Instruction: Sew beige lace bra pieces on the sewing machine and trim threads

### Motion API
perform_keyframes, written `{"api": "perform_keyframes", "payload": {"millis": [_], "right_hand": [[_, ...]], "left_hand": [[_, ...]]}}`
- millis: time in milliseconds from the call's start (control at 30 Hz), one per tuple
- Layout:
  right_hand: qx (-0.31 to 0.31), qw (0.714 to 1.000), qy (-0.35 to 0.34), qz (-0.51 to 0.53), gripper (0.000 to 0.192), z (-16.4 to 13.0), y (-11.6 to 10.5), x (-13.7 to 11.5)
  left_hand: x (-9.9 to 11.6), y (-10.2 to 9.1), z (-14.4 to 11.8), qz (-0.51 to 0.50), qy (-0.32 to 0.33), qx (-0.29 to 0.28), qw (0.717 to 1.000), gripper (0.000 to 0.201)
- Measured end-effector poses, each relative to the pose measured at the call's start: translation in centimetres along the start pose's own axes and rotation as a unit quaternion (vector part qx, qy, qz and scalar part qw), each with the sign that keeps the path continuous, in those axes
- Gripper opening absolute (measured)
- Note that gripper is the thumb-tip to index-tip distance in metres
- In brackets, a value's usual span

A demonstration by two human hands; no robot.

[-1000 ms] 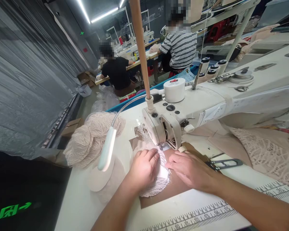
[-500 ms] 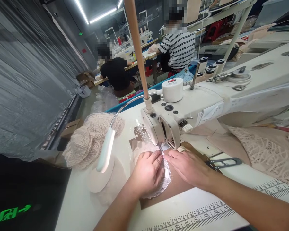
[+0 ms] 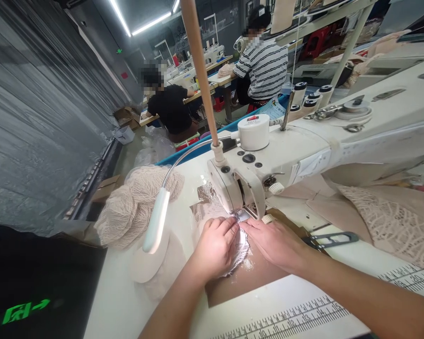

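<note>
Both forearms are bare right up to the lower edge of the picture, with no sleeve or cuff showing. The left hand (image 3: 215,247) and the right hand (image 3: 273,242) are bare too, fingers uncovered, nails short and plain.

1. We cannot see the needle behind the sewing machine (image 3: 254,183) head.
2. Our left hand (image 3: 215,247) and right hand (image 3: 273,242) cover most of the lace piece (image 3: 242,247).
3. The picture's right edge cuts off the beige lace fabric (image 3: 392,221).

lace piece (image 3: 240,247) under both hands, scissors (image 3: 330,240) right
</note>
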State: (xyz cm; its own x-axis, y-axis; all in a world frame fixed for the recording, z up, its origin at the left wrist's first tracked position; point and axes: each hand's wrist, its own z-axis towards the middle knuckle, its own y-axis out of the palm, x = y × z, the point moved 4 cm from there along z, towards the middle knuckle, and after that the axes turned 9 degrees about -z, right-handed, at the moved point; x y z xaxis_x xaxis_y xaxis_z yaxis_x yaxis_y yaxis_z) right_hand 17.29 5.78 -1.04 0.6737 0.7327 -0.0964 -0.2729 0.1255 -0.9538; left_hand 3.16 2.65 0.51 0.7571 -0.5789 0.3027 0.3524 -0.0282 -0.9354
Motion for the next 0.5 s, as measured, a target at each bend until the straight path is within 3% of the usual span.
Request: {"api": "perform_keyframes", "payload": {"millis": [500], "right_hand": [[-0.025,0.999,-0.006,0.045,0.036,-0.1,0.1,0.5]], "left_hand": [[-1.1,-0.3,0.3,-0.011,-0.015,0.016,1.000,0.036]]}}
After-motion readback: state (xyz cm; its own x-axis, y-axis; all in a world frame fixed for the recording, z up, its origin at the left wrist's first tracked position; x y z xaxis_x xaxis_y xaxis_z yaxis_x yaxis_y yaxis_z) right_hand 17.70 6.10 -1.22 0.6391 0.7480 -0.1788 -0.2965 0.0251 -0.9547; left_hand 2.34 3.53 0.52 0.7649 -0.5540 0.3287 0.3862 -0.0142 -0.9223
